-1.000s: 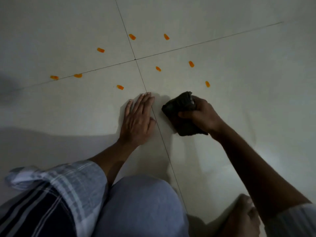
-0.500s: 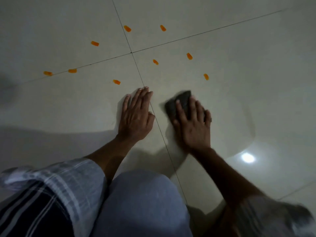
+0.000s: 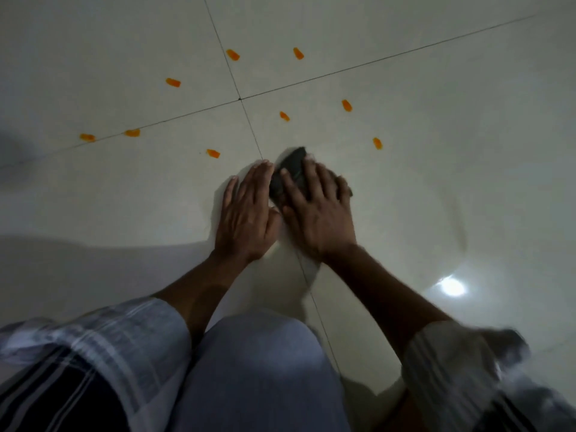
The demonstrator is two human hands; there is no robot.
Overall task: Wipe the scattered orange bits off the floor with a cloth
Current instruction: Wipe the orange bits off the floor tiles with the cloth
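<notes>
A dark cloth (image 3: 291,169) lies on the pale tiled floor under my right hand (image 3: 314,210), whose straight fingers press it flat. My left hand (image 3: 246,213) rests palm down on the floor right beside it, fingers straight, its fingertips touching the cloth's left edge. Several orange bits are scattered in an arc beyond the hands: the nearest is an orange bit (image 3: 213,153) to the left, another orange bit (image 3: 284,116) sits straight ahead, and a further orange bit (image 3: 377,143) lies to the right.
Dark grout lines cross at a joint (image 3: 239,99) ahead of the hands. My knee in grey cloth (image 3: 261,369) fills the bottom centre. A lamp reflection (image 3: 452,286) glares on the floor at the right.
My right hand went from gripping the bunched cloth to pressing it flat, then slid it left up against my left hand. The left hand stayed put.
</notes>
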